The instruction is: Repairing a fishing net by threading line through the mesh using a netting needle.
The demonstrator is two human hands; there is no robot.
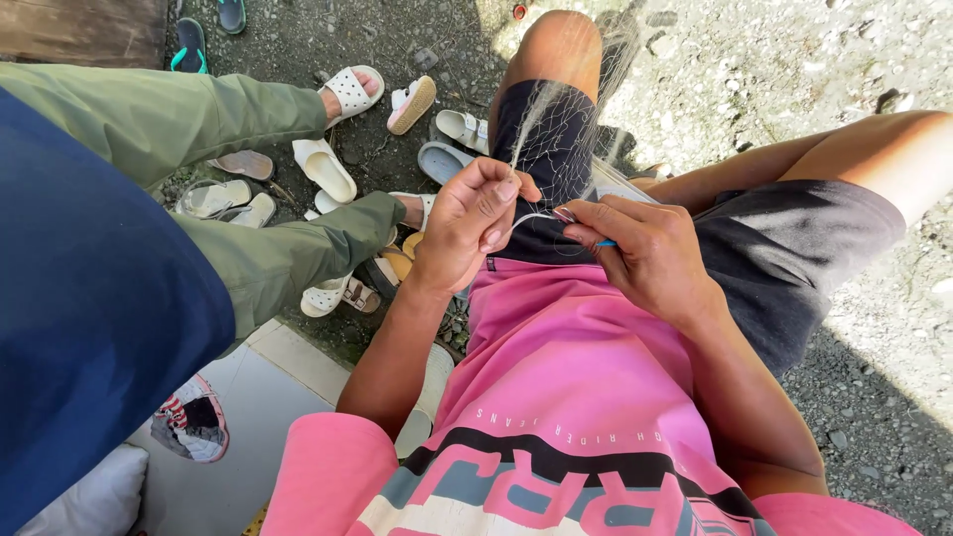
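Note:
My left hand (pixel 467 223) pinches a fine, pale fishing net (pixel 561 109) between thumb and fingertips; the mesh drapes up over my left knee and black shorts. My right hand (pixel 645 248) is closed on a thin blue netting needle (pixel 604 243), its tip poking out toward the left hand. A white line loops between the two hands. Both hands hover over my lap, above a pink shirt.
Another person in green trousers (pixel 248 129) and a dark blue top (pixel 89 318) sits close on my left, feet in white sandals (pixel 349 91). Several loose sandals and slippers (pixel 323 169) lie on the gravel. A pale tiled step edge (pixel 288 367) is below left.

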